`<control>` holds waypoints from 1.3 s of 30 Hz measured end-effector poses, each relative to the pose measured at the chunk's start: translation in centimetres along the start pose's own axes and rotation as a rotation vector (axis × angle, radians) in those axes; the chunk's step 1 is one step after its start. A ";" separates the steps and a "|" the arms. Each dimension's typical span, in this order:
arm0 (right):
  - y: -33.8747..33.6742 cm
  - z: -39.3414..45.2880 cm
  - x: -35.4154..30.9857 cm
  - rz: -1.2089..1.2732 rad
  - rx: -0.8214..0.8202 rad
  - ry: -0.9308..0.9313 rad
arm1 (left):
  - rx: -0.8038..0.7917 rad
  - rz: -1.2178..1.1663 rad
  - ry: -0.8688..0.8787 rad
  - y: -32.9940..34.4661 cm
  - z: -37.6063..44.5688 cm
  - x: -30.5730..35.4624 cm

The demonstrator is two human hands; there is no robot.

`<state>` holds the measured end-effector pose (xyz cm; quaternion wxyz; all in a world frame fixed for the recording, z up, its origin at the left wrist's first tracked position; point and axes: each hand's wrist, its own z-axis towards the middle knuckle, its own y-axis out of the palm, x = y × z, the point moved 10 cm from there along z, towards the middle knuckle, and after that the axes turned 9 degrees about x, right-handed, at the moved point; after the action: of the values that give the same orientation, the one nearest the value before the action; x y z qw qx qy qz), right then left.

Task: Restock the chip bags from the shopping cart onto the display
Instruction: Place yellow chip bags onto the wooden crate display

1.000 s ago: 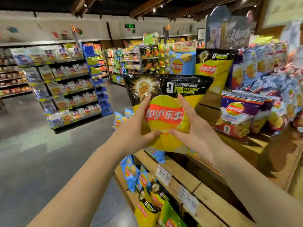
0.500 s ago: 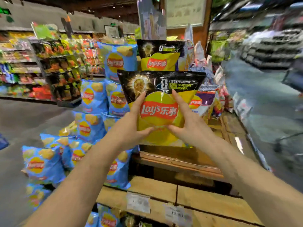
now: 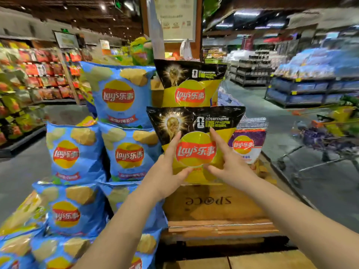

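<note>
Both hands hold one black-and-yellow chip bag (image 3: 196,144) upright by its lower half: the left hand (image 3: 165,171) curls round its left edge with the thumb across the front, and the right hand (image 3: 231,164) pinches its right side, forefinger stretched up the face. The bag's base sits at the top edge of the wooden crate (image 3: 211,204) just below the hands; whether it rests there yet is unclear. A matching bag (image 3: 189,84) stands above and behind, a purple bag (image 3: 245,144) just right of the right hand, and blue bags (image 3: 118,98) left of the left hand. To place it well, I would settle the base flat, logo forward and level, then loosen the fingers gently so it doesn't tip.
</note>
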<state>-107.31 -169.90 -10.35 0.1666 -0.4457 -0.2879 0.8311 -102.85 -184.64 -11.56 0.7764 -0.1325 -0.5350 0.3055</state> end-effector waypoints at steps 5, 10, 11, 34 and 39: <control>2.4 2.0 2.1 -0.084 0.036 0.042 | -0.053 -0.126 -0.016 1.4 2.2 -3.5; 4.3 2.5 4.9 -0.141 0.044 0.121 | -0.083 -0.185 -0.002 3.3 3.5 -6.3; 4.7 2.6 5.5 -0.135 0.033 0.136 | -0.096 -0.191 -0.003 3.8 3.8 -6.8; 0.4 1.2 6.9 -0.757 0.636 -0.088 | 0.317 0.657 0.528 8.3 5.5 -3.6; 0.2 1.6 12.8 -0.726 0.463 0.173 | 0.325 0.763 0.504 8.2 7.6 -4.6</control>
<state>-115.62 -163.78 -18.03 0.5668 -0.3343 -0.2169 0.7211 -113.63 -182.04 -16.38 0.7253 -0.2659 -0.1887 0.6063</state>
